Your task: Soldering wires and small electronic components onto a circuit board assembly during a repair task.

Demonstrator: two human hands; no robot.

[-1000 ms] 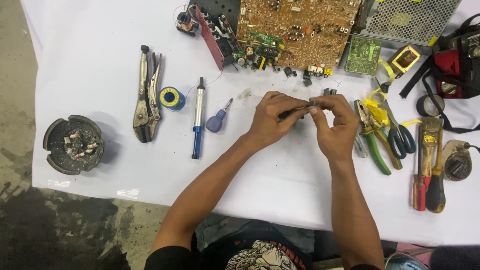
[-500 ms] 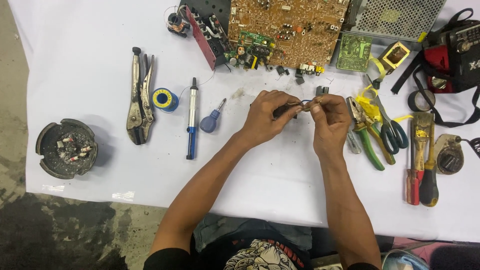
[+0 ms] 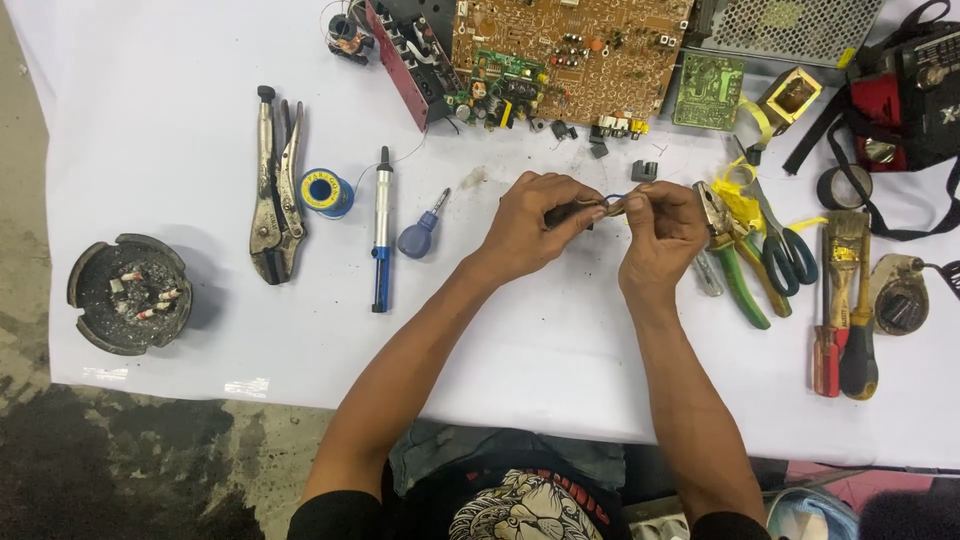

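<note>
**Two hands, one small part, barely a shift**

Two hands meet over the middle of the white counter (image 3: 560,340), just as they did a second ago; nothing on the counter around them has been picked up or set down since. Your left hand (image 3: 540,225) is closed around a small dark part (image 3: 572,211), and your right hand (image 3: 660,230) pinches the end of it between thumb and forefinger, where a bit of blue wire (image 3: 612,197) loops out. The fingers have crept a little closer together than before, so the grip looks tighter, though what the part is stays too small to tell.

The tools lie as they lay. The locking pliers (image 3: 276,190), the blue solder spool (image 3: 326,192), the desoldering pump (image 3: 381,228) and the small blue screwdriver (image 3: 422,232) sit to your left, well apart from your hands. The green-handled pliers (image 3: 735,265) and scissors (image 3: 780,240) rest just beside your right hand, untouched. The brown circuit board (image 3: 575,50) lies beyond your fingers, the ashtray (image 3: 130,293) at the far left edge.
</note>
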